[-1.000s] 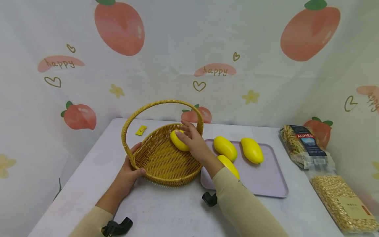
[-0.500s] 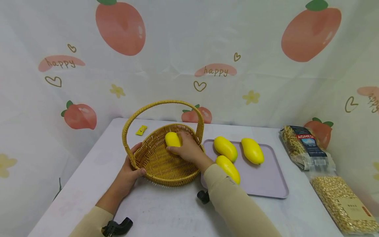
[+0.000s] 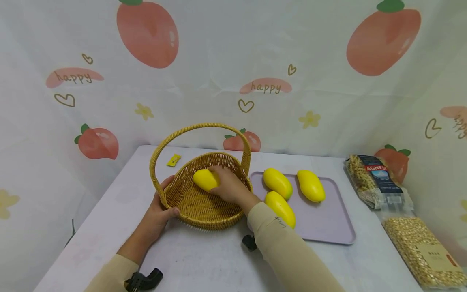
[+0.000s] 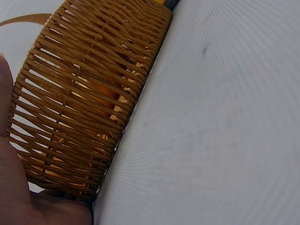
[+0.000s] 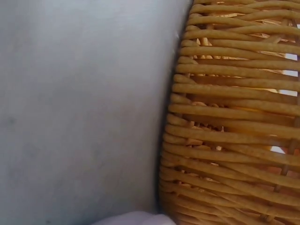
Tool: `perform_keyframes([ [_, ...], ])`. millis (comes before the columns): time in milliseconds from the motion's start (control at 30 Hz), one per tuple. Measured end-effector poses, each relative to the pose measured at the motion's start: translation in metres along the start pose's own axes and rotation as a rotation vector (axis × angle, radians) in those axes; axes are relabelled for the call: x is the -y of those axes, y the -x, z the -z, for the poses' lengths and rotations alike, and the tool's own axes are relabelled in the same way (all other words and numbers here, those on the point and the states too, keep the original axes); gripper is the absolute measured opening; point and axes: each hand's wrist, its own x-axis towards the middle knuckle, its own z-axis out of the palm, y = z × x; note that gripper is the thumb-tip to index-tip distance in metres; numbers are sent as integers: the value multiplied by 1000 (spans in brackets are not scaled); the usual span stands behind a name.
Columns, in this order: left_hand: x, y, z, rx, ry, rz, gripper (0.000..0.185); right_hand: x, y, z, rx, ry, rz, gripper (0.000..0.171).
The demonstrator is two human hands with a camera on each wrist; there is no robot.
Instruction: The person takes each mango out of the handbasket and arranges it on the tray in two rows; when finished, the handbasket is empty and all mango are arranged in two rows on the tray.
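A round wicker basket point(image 3: 204, 207) with a tall arched handle stands left of centre in the head view. My left hand point(image 3: 157, 217) grips its left side, thumb over the rim and fingers behind the wall. Inside the basket, my right hand point(image 3: 230, 185) holds a yellow mango point(image 3: 205, 180) by its right end, low over the woven bottom. The mango's right end is hidden by the fingers. In the left wrist view, the left hand point(image 4: 18, 187) lies against the woven wall point(image 4: 79, 98). The right wrist view is mostly filled by the basket's outer side point(image 5: 234, 112).
A pale purple tray point(image 3: 324, 227) to the right bears three yellow mangoes point(image 3: 311, 185). Two bags of grain, one labelled AGNESI point(image 3: 377, 178) and one clear bag point(image 3: 419, 251), lie along the right edge. A small yellow packet point(image 3: 174, 160) sits behind the basket.
My right hand has moved left and down into the basket, carrying the mango from near the right rim toward the left middle. The left hand stays on the basket.
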Motion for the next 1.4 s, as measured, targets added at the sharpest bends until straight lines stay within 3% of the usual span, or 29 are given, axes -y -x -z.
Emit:
perform_keyframes([
  [733, 3, 1, -1, -32, -72, 30, 88, 1, 5, 2, 62, 17, 39, 72],
  [1067, 1, 1, -1, -24, -65, 15, 88, 13, 16, 12, 13, -18, 103, 73],
  [1400, 2, 0, 1, -16, -32, 4, 89, 16, 46, 26, -37, -130, 166, 72],
])
